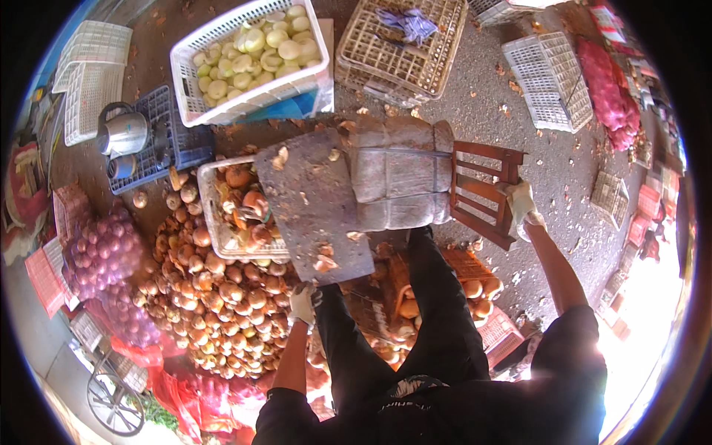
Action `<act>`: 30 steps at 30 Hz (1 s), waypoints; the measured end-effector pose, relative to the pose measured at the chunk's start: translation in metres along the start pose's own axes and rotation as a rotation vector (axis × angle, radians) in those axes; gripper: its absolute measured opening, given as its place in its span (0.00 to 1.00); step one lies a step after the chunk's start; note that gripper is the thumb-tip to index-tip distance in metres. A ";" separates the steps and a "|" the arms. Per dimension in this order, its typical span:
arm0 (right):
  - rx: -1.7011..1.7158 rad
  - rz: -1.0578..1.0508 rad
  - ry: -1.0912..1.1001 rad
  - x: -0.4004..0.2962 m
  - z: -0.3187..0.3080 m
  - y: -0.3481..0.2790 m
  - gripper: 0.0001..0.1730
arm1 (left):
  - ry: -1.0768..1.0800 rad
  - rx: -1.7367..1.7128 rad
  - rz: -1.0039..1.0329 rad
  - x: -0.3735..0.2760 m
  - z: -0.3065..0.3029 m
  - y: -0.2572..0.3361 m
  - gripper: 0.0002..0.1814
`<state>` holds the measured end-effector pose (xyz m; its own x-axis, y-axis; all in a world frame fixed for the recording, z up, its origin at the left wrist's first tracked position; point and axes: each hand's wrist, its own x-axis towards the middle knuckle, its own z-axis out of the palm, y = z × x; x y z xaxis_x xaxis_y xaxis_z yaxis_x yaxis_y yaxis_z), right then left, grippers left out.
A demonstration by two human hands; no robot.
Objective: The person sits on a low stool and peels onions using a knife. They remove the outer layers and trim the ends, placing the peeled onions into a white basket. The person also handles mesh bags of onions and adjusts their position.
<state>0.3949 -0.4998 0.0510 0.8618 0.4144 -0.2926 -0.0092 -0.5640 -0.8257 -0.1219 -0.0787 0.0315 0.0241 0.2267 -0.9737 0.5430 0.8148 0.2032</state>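
Observation:
My right hand (520, 203), in a pale glove, grips the top rail of a brown wooden chair back (483, 192). A padded, cloth-covered seat (401, 172) tied with straps adjoins the slats. From the seat's left side, a grey board (311, 206) strewn with onion skins reaches over part of a white plastic crate (208, 214). Inside that crate lie unpeeled onions (239, 177) and loose skins. My left hand (303, 303), also gloved, is beside my left thigh, just below the board's near edge. Its fingers are curled, but what they touch is hidden.
A heap of onions (222, 300) spreads at left, beside purple mesh sacks (105, 250). Ahead are a white crate (183, 83) of peeled onions and a stacked crate (356, 53) bearing a cloth (409, 25). A kettle (125, 133) stands on a blue crate (147, 181). An orange crate (467, 266) is near my legs.

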 end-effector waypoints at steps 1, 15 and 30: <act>-0.027 0.047 -0.142 0.000 -0.016 0.013 0.19 | -0.015 -0.048 0.015 -0.002 0.013 -0.007 0.15; 0.620 0.143 -0.582 -0.017 -0.133 0.022 0.39 | -0.032 0.052 -0.004 -0.045 0.201 -0.052 0.14; -1.088 0.895 -0.347 -0.029 -0.377 0.186 0.27 | 0.019 -0.231 0.016 -0.027 0.198 -0.053 0.14</act>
<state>0.5594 -0.8859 0.0878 0.6090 -0.3007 -0.7340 0.0503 -0.9089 0.4141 0.0143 -0.2337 0.0266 0.0143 0.2486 -0.9685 0.3356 0.9112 0.2389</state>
